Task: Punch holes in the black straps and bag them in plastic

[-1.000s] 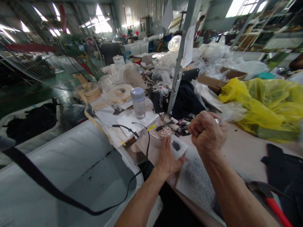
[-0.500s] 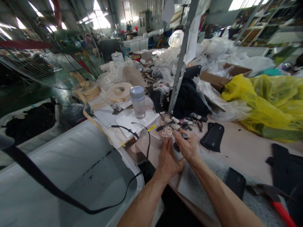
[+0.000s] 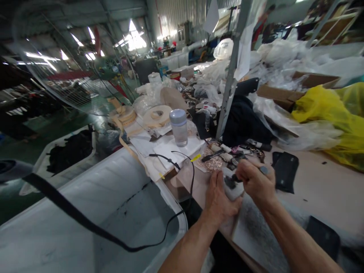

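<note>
My left hand [image 3: 222, 201] curls around a small whitish block [image 3: 233, 194] with a dark smudged patch on top, at the table's near edge. Clenched just right of it, my right hand [image 3: 257, 182] grips a short tool whose round metal end [image 3: 264, 170] sticks out above the fist. A dark tip shows below the fist over the block's patch; whether it touches cannot be made out. Right behind the hands lies a pile of copper-coloured rings or wire [image 3: 213, 162]. A black pouch-like piece [image 3: 285, 172] lies to the right.
A large white bin [image 3: 136, 227] stands at the left, a black strap [image 3: 85, 223] trailing across it. A lidded water bottle [image 3: 179, 129] stands on papers. A metal post [image 3: 227, 98] rises behind the hands. A grey stone slab [image 3: 256, 235] lies beneath my right forearm.
The camera view has turned left, so the hammer is out of sight. My right hand has shifted right from my left hand, uncovering the dark patch on the block.
</note>
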Motion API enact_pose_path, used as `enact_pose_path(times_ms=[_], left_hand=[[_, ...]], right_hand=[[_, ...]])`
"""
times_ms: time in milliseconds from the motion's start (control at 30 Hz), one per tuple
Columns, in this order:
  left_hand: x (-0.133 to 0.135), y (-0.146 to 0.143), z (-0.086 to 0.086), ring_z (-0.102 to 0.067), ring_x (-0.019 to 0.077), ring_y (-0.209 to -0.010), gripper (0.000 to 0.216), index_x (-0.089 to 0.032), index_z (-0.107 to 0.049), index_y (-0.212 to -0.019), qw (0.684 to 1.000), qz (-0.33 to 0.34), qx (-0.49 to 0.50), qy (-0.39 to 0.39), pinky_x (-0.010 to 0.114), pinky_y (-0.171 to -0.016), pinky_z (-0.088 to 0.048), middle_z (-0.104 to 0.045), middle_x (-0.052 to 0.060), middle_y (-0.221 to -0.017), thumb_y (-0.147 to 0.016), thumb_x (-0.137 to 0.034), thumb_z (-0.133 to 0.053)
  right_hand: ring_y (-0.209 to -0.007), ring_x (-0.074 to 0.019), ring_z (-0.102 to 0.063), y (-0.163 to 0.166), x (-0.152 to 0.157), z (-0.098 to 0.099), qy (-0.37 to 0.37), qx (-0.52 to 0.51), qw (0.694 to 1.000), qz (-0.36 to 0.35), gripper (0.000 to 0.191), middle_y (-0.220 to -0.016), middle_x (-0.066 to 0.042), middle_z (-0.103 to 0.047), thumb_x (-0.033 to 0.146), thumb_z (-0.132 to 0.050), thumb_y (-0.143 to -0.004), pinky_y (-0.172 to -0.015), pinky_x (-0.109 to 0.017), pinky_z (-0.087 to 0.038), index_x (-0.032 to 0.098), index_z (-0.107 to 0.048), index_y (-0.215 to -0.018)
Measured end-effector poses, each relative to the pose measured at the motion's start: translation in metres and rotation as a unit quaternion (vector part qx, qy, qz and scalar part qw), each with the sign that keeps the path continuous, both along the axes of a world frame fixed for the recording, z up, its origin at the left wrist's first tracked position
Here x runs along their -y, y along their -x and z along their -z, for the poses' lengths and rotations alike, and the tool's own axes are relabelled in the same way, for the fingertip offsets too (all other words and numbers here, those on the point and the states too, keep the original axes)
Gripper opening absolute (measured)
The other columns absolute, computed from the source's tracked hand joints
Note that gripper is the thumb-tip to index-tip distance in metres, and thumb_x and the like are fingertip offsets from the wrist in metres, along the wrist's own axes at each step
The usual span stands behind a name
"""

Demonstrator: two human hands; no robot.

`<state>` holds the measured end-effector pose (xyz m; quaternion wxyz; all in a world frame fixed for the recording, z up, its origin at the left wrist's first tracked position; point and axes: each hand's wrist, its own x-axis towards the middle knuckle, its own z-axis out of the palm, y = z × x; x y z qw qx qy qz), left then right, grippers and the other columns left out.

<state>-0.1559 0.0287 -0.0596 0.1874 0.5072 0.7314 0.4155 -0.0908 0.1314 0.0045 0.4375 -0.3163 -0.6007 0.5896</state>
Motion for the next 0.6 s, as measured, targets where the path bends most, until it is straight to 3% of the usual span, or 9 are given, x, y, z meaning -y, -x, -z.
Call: enact_pose_path(times_ms=[167,300,433,600], left_hand=[[0.002,-0.001,-0.002,-0.025,0.0328,-0.143,0.094,-0.018,-0.025,-0.146,1.000,-0.012,0.000,0.010,0.049,-0.119,-0.031,-0.027,0.014,-0.154,-0.067,-0.038,-0.074],[0.001,-0.002,0.003,-0.024,0.0335,-0.144,0.097,-0.017,-0.023,-0.147,1.000,-0.010,-0.013,0.012,0.050,-0.119,-0.030,-0.024,0.015,-0.156,-0.067,-0.040,-0.074],[-0.003,-0.001,0.011,-0.025,0.0332,-0.144,0.094,-0.017,-0.024,-0.146,1.000,-0.014,-0.022,-0.011,0.051,-0.117,-0.031,-0.028,0.017,-0.154,-0.068,-0.038,-0.072],[-0.005,0.004,0.019,-0.026,0.0354,-0.143,0.092,-0.010,-0.026,-0.144,0.996,0.013,-0.067,-0.058,0.055,-0.115,-0.030,-0.028,0.024,-0.152,-0.068,-0.034,-0.072]], right_hand=[[-0.045,-0.0090,-0.030,-0.002,0.001,0.004,0.020,0.023,0.999,-0.026,0.045,-0.046,0.004,-0.036,0.047,-0.066,-0.079,-0.043,-0.026,-0.022,0.020,-0.044,-0.050],[-0.047,-0.0089,-0.032,0.000,-0.003,0.005,-0.015,0.003,1.000,0.012,0.044,-0.048,0.004,-0.039,0.047,-0.063,-0.081,-0.045,-0.025,-0.025,0.019,-0.046,-0.051],[-0.044,-0.0084,-0.032,0.005,0.004,-0.003,0.024,0.017,1.000,-0.002,0.048,-0.046,0.005,-0.037,0.053,-0.066,-0.077,-0.042,-0.024,-0.024,0.020,-0.044,-0.051],[-0.046,-0.0097,-0.038,-0.027,0.048,-0.020,0.073,-0.044,0.991,0.100,0.048,-0.048,0.004,-0.041,0.054,-0.058,-0.085,-0.047,-0.025,-0.032,0.020,-0.045,-0.053]])
